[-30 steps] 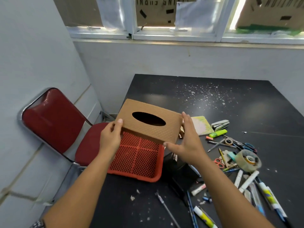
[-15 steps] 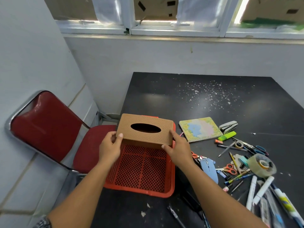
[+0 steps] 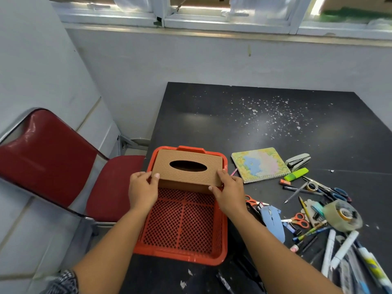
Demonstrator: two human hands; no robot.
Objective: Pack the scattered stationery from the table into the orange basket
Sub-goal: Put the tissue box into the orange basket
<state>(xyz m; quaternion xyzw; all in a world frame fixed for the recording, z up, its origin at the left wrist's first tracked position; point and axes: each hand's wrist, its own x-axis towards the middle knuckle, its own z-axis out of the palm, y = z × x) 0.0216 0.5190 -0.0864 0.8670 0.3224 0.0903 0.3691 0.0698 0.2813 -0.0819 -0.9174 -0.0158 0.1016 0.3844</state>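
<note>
- Head view: the left hand and right hand grip the near corners of a brown woven tissue box with an oval slot, fingers curled round its edges
- The box sits in the far end of the orange mesh plastic basket at the black table's left edge
- Scattered stationery lies right of the basket: a pastel spiral notebook, grey stapler, green highlighter, clear tape roll, orange-handled scissors

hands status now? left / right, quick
Left hand: grips the near left corner of the brown tissue box, inside the orange basket.
Right hand: grips the box's near right corner.
</note>
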